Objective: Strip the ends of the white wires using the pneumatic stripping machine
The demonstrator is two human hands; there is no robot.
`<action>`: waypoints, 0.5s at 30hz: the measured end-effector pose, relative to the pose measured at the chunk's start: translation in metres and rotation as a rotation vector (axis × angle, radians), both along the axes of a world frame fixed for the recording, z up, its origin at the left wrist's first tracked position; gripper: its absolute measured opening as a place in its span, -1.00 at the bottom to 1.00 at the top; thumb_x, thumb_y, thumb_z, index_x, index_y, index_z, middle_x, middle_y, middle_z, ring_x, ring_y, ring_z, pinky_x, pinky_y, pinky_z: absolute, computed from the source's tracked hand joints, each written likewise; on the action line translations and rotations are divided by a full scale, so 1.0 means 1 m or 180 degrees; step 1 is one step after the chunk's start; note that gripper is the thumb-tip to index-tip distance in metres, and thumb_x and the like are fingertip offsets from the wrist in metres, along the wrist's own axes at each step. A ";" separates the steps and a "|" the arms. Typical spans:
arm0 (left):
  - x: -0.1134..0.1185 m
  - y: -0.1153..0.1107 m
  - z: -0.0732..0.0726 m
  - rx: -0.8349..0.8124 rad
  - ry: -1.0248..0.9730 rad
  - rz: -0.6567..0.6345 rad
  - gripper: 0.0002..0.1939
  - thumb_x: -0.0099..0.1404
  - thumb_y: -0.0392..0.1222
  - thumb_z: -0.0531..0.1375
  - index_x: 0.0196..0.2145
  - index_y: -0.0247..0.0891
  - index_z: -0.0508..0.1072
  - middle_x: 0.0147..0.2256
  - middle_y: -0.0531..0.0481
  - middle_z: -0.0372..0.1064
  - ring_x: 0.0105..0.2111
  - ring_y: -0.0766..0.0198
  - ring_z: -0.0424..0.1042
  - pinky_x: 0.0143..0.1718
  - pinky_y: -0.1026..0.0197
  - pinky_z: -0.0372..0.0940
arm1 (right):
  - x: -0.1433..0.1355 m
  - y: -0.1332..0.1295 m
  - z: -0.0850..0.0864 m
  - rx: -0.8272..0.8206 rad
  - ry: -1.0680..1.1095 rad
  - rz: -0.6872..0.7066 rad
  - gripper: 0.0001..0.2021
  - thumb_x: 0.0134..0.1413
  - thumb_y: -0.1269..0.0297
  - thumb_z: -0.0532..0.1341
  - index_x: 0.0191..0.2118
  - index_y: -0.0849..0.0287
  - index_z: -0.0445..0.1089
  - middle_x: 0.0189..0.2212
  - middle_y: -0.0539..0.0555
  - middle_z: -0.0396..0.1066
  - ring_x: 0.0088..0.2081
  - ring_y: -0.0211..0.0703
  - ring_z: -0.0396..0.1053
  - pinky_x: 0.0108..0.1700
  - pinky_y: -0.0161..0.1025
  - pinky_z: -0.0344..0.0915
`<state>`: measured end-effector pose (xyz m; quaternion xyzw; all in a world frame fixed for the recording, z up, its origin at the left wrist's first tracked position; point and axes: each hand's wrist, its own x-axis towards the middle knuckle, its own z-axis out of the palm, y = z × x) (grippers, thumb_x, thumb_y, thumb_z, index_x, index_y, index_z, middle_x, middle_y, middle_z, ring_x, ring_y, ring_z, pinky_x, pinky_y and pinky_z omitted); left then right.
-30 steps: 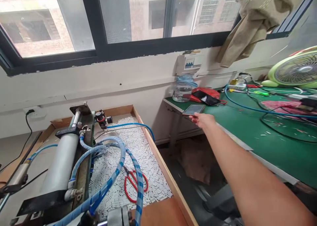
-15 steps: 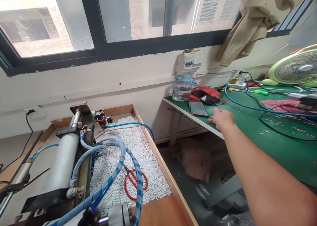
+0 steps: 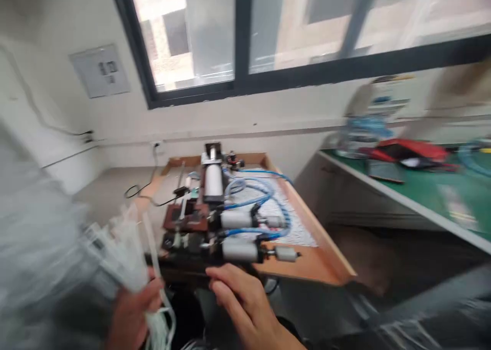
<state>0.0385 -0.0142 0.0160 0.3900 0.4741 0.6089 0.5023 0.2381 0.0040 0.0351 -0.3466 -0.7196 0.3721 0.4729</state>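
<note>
Near the pneumatic cylinders (image 3: 240,250), left hand (image 3: 135,305) wraps a white cable bundle (image 3: 125,253) (blurry one); right hand (image 3: 247,301) half-curled, can't tell if empty. I'd grip snugly, ends untangled.

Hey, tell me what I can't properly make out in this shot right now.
All in the head view:
Left hand: blurred, partly covered by the white strands it holds.
Strand ends: smeared by blur; the bundle's lower part meets the bottom edge.
Right hand: palm faces away, hiding anything under it.
Pale shape: blurred and cut off by the left edge.
Wall paper: print too small and blurred to read.
</note>
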 end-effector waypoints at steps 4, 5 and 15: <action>-0.016 -0.014 -0.002 -0.0452 -0.0314 -0.0015 -0.81 -0.15 -0.35 0.28 -0.63 -0.29 0.29 -0.83 0.24 0.04 -0.82 0.53 -0.02 -0.77 0.38 -0.13 | -0.078 -0.005 -0.008 -0.0740 0.0475 0.0303 -0.76 0.05 0.20 0.08 -0.38 0.17 0.45 -0.49 0.03 0.30 -0.39 -0.20 0.27 -0.34 -0.30 0.20; -0.017 -0.016 -0.004 -0.0405 -0.0325 -0.0108 -0.80 -0.16 -0.34 0.28 -0.67 -0.29 0.27 -0.84 0.23 0.04 -0.82 0.52 -0.03 -0.77 0.37 -0.14 | -0.089 -0.006 -0.011 -0.0897 0.0633 0.0391 -0.76 0.02 0.19 0.10 -0.45 0.19 0.45 -0.51 0.03 0.30 -0.40 -0.20 0.26 -0.34 -0.30 0.19; -0.030 -0.003 -0.014 -0.0462 -0.0642 0.0327 -0.85 0.00 -0.17 0.20 -0.58 -0.32 0.38 -0.68 0.10 0.29 -0.76 0.46 0.12 -0.75 0.35 0.00 | -0.116 0.004 -0.041 -0.2121 0.1988 -0.0031 -0.78 -0.06 0.18 0.19 -0.47 0.27 0.33 -0.63 -0.05 0.24 -0.65 -0.41 0.02 -0.60 -0.40 -0.03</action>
